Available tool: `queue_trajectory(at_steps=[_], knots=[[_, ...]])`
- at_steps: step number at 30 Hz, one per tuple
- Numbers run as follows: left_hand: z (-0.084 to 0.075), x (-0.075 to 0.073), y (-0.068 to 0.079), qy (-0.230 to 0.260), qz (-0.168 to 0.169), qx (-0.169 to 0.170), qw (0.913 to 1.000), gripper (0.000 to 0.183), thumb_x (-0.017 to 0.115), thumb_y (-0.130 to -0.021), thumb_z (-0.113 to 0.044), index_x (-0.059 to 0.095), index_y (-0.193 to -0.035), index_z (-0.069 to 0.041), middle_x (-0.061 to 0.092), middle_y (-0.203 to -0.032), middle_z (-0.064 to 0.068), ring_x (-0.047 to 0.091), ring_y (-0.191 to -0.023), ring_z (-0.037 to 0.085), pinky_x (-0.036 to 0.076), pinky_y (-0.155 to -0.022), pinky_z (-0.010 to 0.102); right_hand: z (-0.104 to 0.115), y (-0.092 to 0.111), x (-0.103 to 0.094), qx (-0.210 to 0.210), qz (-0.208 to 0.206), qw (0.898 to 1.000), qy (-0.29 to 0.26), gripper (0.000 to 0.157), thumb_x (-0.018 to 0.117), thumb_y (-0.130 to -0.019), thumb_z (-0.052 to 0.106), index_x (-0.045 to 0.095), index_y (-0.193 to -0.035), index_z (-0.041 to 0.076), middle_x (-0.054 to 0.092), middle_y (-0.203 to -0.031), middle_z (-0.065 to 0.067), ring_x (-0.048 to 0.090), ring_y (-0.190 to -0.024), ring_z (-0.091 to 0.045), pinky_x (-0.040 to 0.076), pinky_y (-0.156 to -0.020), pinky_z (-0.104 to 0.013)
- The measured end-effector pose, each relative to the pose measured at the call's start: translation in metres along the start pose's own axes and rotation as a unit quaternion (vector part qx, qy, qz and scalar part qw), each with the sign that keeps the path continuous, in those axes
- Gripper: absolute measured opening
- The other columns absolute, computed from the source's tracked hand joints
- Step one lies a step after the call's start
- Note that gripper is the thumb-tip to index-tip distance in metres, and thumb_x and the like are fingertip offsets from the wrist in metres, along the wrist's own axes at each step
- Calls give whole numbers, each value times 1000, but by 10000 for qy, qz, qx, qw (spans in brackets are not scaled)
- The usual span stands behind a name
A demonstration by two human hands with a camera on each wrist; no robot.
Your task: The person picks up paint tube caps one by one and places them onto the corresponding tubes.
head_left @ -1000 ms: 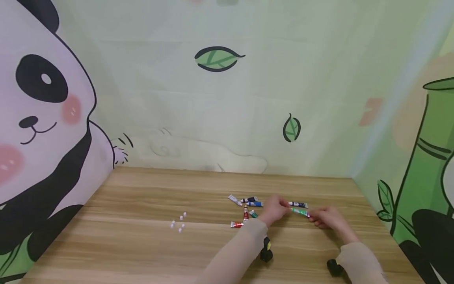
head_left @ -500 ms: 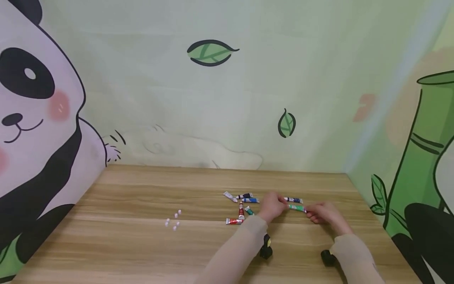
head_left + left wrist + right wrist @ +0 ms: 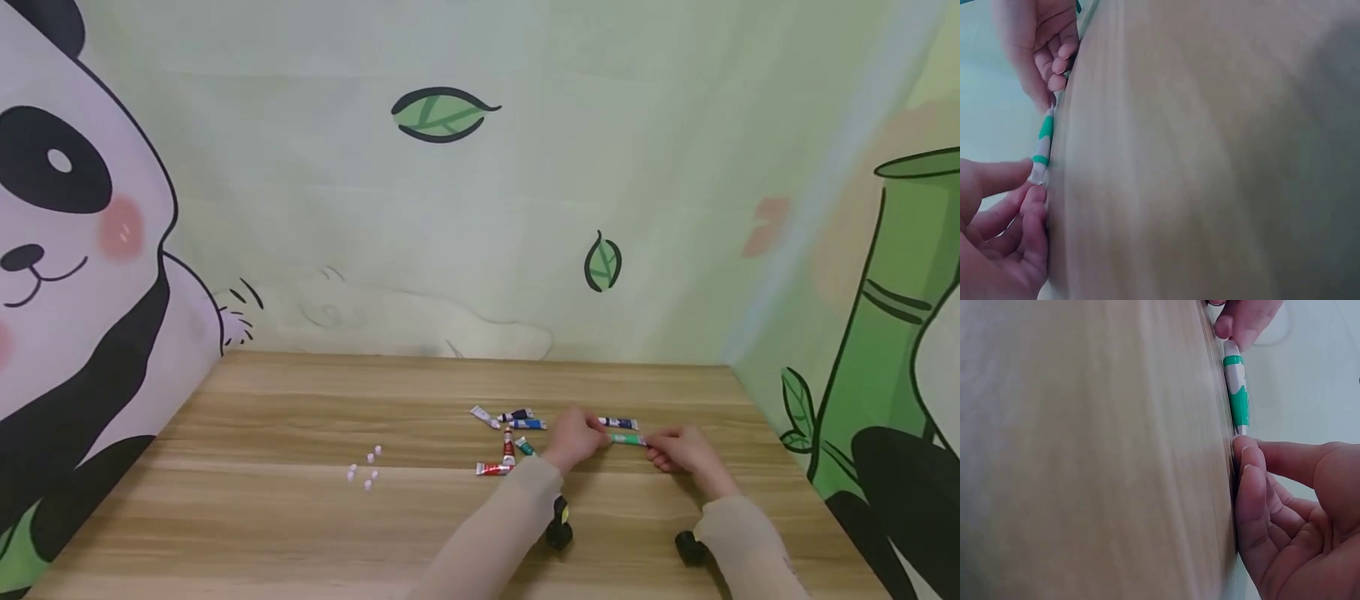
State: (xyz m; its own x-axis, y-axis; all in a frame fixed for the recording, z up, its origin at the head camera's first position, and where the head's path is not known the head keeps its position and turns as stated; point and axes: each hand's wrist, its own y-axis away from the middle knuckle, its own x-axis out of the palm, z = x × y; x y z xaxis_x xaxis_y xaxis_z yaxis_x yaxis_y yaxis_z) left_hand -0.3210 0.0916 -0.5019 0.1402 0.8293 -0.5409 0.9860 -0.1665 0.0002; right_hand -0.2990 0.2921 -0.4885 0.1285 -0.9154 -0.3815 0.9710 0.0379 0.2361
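Observation:
A green and white paint tube [image 3: 626, 439] lies stretched between both hands, close over the wooden table. My left hand [image 3: 576, 439] pinches its white cap end between thumb and fingers, as the left wrist view shows. At the tube's flat end, my right hand [image 3: 686, 454] pinches with thumb and index finger, its other fingers curled. Just behind and nearly parallel lies a dark blue paint tube [image 3: 619, 423].
Left of my left hand lie a white tube [image 3: 484, 417], a black tube [image 3: 515, 414], a blue tube [image 3: 528, 425], a dark red tube [image 3: 508, 447], a red tube [image 3: 492, 469] and a teal tube [image 3: 525, 447]. Several small white pieces [image 3: 371, 458] sit farther left on the table [image 3: 262, 500].
The green and white tube has turned slightly, from slanting down at its right end to nearly parallel with the dark blue tube. Both hands keep their pinch. The head view has shifted a little.

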Motion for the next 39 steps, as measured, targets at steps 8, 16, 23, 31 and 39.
queue_trajectory(at_steps=[8,16,23,31,39], knots=[[3,-27,-4,145,809,609,9948,9,73,-90,-10,72,-95,-3,65,-82,1,57,-69,11,46,-61,22,-2,1,2,179,-97,9997,-125,44,51,-103,12,39,-131,-19,65,-70,-1,59,-54,-6,50,-51,-20],[10,-81,-10,-660,1083,1329,9830,17,67,-92,-5,68,-107,3,69,-100,11,62,-89,18,51,-76,27,6,-5,5,-57,48,9999,121,47,49,-106,18,37,-136,-17,65,-79,-6,56,-56,-8,49,-53,-21],[17,-142,-8,-1200,1348,1301,9749,20,65,-95,-8,65,-113,1,66,-104,10,61,-91,20,52,-81,36,22,-3,-1,-458,122,9977,478,42,51,-106,17,46,-132,-16,68,-90,-14,60,-65,-11,52,-60,-26],[36,-208,-5,-2027,1049,1465,9625,18,68,-94,-10,68,-108,2,69,-98,11,64,-89,23,53,-78,36,47,1,3,-616,284,9930,970,41,53,-105,20,52,-132,-10,67,-95,-16,63,-75,-19,55,-67,-33],[53,-273,16,-2237,901,1670,9560,12,69,-92,-8,68,-98,2,68,-91,12,64,-84,25,53,-74,40,64,3,11,-866,431,9863,1336,38,55,-105,22,56,-128,-8,67,-98,-20,63,-78,-22,55,-69,-38]])
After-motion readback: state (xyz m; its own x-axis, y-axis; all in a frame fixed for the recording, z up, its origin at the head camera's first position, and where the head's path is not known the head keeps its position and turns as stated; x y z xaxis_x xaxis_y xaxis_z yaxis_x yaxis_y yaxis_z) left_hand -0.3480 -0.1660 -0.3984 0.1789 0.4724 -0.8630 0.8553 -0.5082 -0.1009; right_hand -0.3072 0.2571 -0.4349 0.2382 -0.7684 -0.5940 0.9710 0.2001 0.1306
